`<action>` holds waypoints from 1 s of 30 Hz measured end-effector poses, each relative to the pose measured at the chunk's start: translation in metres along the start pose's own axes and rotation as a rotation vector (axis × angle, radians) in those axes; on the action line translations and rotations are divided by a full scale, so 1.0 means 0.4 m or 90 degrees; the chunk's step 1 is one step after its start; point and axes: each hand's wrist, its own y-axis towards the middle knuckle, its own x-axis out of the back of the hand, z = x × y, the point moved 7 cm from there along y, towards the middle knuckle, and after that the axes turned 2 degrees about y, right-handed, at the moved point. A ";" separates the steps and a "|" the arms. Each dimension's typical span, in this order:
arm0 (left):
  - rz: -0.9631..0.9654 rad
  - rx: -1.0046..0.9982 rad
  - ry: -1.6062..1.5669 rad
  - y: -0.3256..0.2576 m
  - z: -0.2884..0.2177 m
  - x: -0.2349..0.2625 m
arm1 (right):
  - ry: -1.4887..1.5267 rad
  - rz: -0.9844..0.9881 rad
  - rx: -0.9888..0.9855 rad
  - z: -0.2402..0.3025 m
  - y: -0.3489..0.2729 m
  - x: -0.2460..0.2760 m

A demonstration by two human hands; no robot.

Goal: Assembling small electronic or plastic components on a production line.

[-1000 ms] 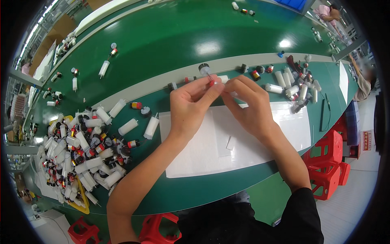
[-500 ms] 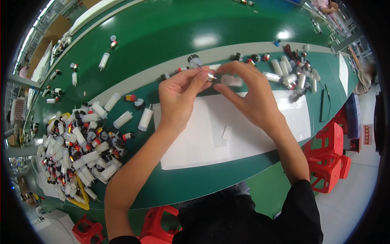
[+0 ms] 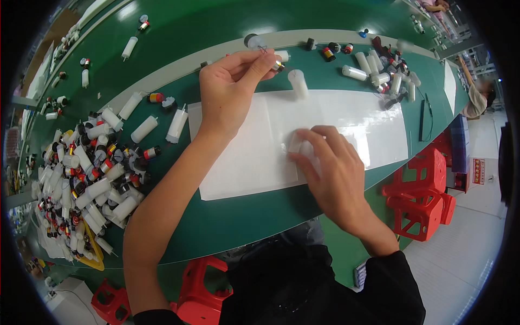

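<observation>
My left hand is raised over the far edge of a white sheet. Its thumb and fingers pinch a small silver motor. Thin wires run from the motor to a clear and dark round cap above the fingertips. My right hand is low over the middle of the sheet. Between its thumb and forefinger shows a small white slip, partly hidden by the fingers. A white cylinder stands at the sheet's far edge, between my hands.
At left, a large heap of white cylinders and motors spills over a yellow tray. More cylinders and motors lie at the far right, near a thin dark tool. Red stools stand beside the table.
My right hand has come away from my left hand, down to the slip on the sheet. The left hand still pinches the motor. The whole view has shifted slightly.
</observation>
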 end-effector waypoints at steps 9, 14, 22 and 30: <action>0.011 0.023 -0.004 0.014 0.017 -0.001 | 0.060 -0.008 0.005 -0.016 -0.008 0.014; 0.010 0.043 -0.044 -0.007 0.012 -0.001 | 0.157 0.114 -0.077 -0.027 0.007 0.000; 0.039 0.026 -0.050 -0.002 0.001 0.003 | 0.101 -0.053 0.016 -0.003 -0.037 0.003; 0.046 0.028 -0.108 0.006 0.002 -0.017 | -0.143 -0.027 0.201 0.017 -0.056 0.019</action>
